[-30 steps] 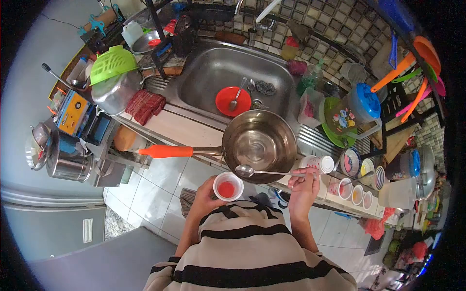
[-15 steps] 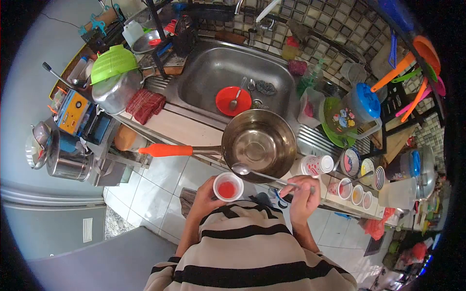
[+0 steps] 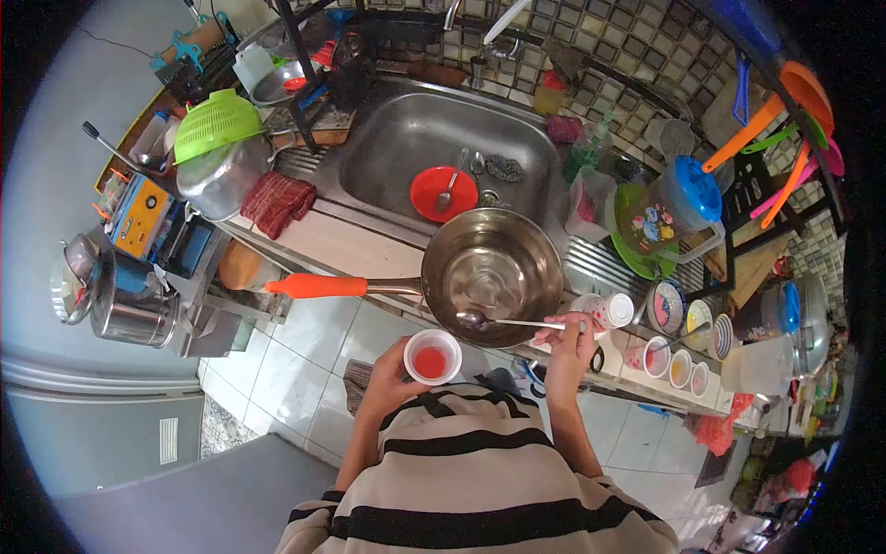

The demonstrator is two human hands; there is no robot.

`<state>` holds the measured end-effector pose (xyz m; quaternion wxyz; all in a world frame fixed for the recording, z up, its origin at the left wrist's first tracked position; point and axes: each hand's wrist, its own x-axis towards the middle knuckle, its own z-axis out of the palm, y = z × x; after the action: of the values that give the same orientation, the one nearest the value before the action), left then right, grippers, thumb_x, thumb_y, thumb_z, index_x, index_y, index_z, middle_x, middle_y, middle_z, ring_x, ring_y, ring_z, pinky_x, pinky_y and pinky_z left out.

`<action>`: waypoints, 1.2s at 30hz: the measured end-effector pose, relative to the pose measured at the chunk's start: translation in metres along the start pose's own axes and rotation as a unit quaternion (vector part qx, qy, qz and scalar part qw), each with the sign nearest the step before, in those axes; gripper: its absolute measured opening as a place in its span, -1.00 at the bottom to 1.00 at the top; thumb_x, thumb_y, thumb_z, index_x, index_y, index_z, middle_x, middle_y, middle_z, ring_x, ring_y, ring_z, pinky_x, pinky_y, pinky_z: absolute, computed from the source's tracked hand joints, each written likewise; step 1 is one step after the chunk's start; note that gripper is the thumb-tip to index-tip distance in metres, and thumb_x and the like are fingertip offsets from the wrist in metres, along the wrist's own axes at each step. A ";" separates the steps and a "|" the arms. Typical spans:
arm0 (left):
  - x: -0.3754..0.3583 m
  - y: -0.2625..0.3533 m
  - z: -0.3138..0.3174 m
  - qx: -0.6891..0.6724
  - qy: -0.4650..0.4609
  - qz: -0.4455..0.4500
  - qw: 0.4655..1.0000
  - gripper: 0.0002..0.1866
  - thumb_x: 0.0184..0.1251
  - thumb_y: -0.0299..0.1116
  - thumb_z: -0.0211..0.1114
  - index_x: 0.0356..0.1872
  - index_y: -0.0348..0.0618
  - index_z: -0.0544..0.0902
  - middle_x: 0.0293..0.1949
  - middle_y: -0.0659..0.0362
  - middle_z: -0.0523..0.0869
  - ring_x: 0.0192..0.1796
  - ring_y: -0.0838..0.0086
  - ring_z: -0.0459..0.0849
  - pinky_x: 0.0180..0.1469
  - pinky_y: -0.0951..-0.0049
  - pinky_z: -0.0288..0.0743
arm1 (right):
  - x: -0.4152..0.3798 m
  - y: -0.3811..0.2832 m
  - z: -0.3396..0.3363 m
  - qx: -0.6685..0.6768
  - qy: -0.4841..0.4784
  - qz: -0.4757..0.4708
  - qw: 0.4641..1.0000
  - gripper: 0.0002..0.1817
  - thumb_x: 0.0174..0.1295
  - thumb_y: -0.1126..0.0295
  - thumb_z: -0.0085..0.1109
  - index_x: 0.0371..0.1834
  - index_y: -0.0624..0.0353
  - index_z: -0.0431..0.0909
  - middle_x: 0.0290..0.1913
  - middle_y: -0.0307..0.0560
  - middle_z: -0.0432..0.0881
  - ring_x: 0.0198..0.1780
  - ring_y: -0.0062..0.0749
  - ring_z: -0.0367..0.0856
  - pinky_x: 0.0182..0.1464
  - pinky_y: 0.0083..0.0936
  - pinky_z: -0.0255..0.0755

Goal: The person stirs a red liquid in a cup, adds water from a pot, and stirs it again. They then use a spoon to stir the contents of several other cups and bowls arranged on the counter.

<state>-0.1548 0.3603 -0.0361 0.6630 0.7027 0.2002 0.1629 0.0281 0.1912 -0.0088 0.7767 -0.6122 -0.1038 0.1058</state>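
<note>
My left hand (image 3: 389,379) is wrapped round a white paper cup (image 3: 433,357) with some red content at the bottom, close to my body. In my right hand (image 3: 567,355) is a long-handled metal spoon (image 3: 526,323), its bowl over the near rim of a deep steel pan (image 3: 494,268). That pan has an orange handle (image 3: 317,285) pointing left and a shiny, wet-looking bottom. Just beyond my right hand lies a stack of white cups with red print (image 3: 607,310).
Behind the pan is a steel sink (image 3: 369,185) holding a red plate (image 3: 434,203) and spoons. Several small cups (image 3: 680,369) and bowls (image 3: 664,305) line the counter at right. A lidded pitcher (image 3: 683,208) stands farther back. A folded red cloth (image 3: 277,203) lies at left.
My right hand has moved slightly up, turning the spoon so its bowl shifted from above the cup to over the pan's near rim. The left hand and cup stayed nearly still.
</note>
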 end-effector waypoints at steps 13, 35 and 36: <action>-0.003 0.000 0.002 -0.021 -0.007 0.008 1.000 -0.37 -0.20 -0.52 0.43 0.03 -0.29 0.43 -0.05 0.14 0.52 0.01 0.44 0.51 0.08 0.47 0.37 | -0.015 -0.039 0.005 0.116 -0.025 0.006 0.993 -0.78 0.38 0.31 -0.21 -0.28 0.27 0.30 -0.33 0.04 0.50 -0.56 -0.45 0.46 -0.51 -0.56 0.39; -0.007 0.000 -0.001 -0.029 -0.013 -0.002 0.999 -0.37 -0.21 -0.53 0.42 0.03 -0.28 0.43 -0.06 0.15 0.51 0.02 0.46 0.49 0.10 0.48 0.36 | -0.002 0.001 -0.002 0.000 0.040 -0.042 0.998 -0.80 0.38 0.36 -0.22 -0.29 0.29 0.28 -0.34 -0.02 0.47 -0.53 -0.47 0.48 -0.47 -0.56 0.42; -0.007 0.001 -0.001 -0.029 -0.013 -0.002 0.999 -0.37 -0.21 -0.53 0.42 0.03 -0.28 0.43 -0.06 0.15 0.51 0.02 0.46 0.49 0.10 0.48 0.36 | -0.002 0.002 -0.003 0.038 0.033 -0.009 0.999 -0.81 0.37 0.36 -0.21 -0.29 0.28 0.28 -0.34 -0.03 0.47 -0.51 -0.47 0.48 -0.45 -0.55 0.42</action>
<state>-0.1618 0.3576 -0.0350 0.6862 0.6847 0.1878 0.1582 0.0273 0.1881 -0.0119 0.8034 -0.5844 -0.0791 0.0821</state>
